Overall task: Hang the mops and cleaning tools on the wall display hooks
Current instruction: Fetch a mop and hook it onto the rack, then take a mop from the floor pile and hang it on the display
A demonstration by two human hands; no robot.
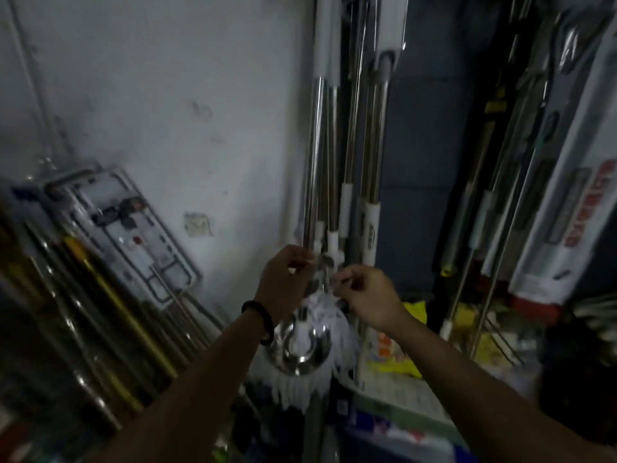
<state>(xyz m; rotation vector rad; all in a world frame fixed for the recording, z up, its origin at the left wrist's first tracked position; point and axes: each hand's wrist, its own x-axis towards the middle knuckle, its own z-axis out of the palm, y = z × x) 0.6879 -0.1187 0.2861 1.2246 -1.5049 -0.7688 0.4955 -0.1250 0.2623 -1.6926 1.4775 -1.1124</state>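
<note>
Mop [302, 354] located centre frame, lower half: steel disc and white strands, its shaft rising among the hung poles [377, 138] at top centre. My left hand [283, 279] and right hand [365, 297] both pinch with curled fingers at the mop's neck; blur hides the exact part held. Judgement: head-heavy, strands soft, chrome slippery. Best hold is the white collar [331, 240].

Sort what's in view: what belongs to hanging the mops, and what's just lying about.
Job: white mop; hanging steel handles; left hand and right hand, pinching at the mop's neck.
Lying about: flat boxed item against the wall; yellow-handled pole; yellow packets; wall socket.
</note>
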